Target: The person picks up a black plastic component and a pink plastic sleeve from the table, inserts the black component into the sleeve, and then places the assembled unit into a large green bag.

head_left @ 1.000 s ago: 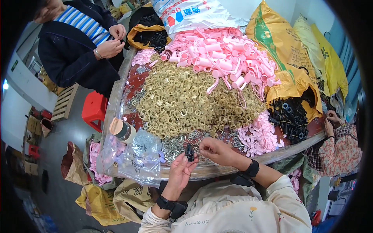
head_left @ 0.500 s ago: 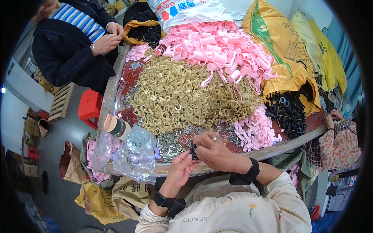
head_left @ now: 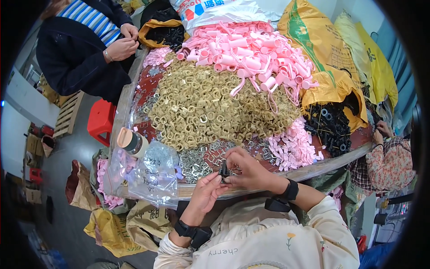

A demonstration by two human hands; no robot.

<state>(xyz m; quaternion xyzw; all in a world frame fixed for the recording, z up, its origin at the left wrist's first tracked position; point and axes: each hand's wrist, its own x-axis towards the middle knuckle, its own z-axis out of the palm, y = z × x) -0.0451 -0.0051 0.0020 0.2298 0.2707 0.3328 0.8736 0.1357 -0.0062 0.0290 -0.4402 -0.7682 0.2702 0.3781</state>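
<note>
Between my two hands, at the table's near edge, is a small black plastic part (head_left: 223, 170), held roughly upright. My left hand (head_left: 206, 192) pinches its lower end with thumb and fingertips. From the right, my right hand (head_left: 249, 171) grips it too, fingers bent around its side and thumb low near its base. My fingers hide some of its shape. Just beyond lie loose bent metal wire rings (head_left: 195, 165), and behind them a big heap of tan plastic buckle-like pieces (head_left: 201, 107).
Pink tubes with straps (head_left: 246, 51) are piled at the back. Small pink pieces (head_left: 291, 148) and black parts spilling from a yellow sack (head_left: 329, 130) lie to the right. On the left stand a bottle (head_left: 133, 142) and a clear bag (head_left: 156, 172). Co-workers sit or stand at both sides.
My right fingers have shifted on the black part, which now shows more and stands more upright. My left hand keeps its pinch. The whole view has moved slightly.
</note>
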